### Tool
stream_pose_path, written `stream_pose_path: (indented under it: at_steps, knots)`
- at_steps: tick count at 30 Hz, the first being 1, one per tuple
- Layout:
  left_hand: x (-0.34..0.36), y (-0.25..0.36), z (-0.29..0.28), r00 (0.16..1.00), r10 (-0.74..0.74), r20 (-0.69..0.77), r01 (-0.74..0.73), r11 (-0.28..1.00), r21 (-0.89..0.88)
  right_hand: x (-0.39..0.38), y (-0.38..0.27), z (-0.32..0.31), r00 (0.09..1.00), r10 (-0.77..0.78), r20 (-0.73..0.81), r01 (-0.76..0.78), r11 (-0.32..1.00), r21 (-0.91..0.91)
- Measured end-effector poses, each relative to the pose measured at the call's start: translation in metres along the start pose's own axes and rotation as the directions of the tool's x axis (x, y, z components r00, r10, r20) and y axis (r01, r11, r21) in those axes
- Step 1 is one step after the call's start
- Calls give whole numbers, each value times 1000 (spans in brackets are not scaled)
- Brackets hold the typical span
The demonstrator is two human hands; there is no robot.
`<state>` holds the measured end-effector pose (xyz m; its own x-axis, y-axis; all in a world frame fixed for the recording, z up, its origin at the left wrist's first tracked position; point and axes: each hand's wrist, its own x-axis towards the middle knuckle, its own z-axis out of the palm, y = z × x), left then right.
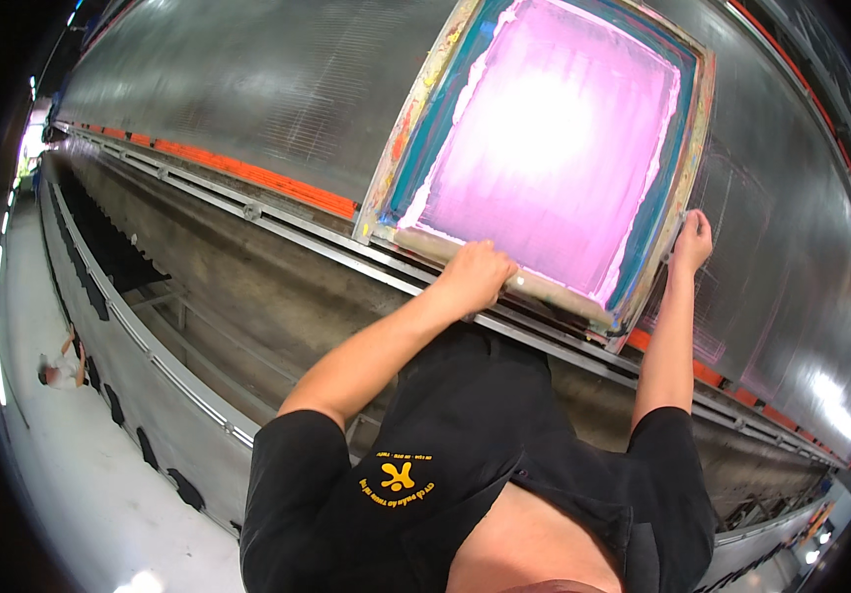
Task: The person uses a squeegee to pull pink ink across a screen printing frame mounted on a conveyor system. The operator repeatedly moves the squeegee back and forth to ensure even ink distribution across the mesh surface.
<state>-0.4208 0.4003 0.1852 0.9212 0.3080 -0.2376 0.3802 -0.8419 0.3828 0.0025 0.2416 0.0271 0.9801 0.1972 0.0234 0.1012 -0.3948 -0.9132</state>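
A paint-smeared, rectangular frame with teal-bordered pink mesh sits at a grey table's edge.

Frame 9 o'clock: room over tabletop | 7 o'clock: left grip on bar blocks | 4 o'clock: right grip blocks

Left hand curled over near edge of pink-coated screen, right hand at its right side

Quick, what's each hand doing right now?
Left hand: closed on the long brownish bar.
Right hand: curled at the right edge of the paint-stained rectangular frame; grip unclear.
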Motion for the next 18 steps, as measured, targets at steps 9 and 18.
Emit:
stream_pose_path:
  at_steps: [9, 18]
  knots:
    - [44, -42, -81, 976, -190, -108, 182, 980, -82, 0, -10, 8, 999, 48, 5, -44, 957, -285]
    - [63, -39, -113, 979, -177, 103, 183, 982, -54, -4, -31, 10, 985, 170, 7, -154, 907, -393]
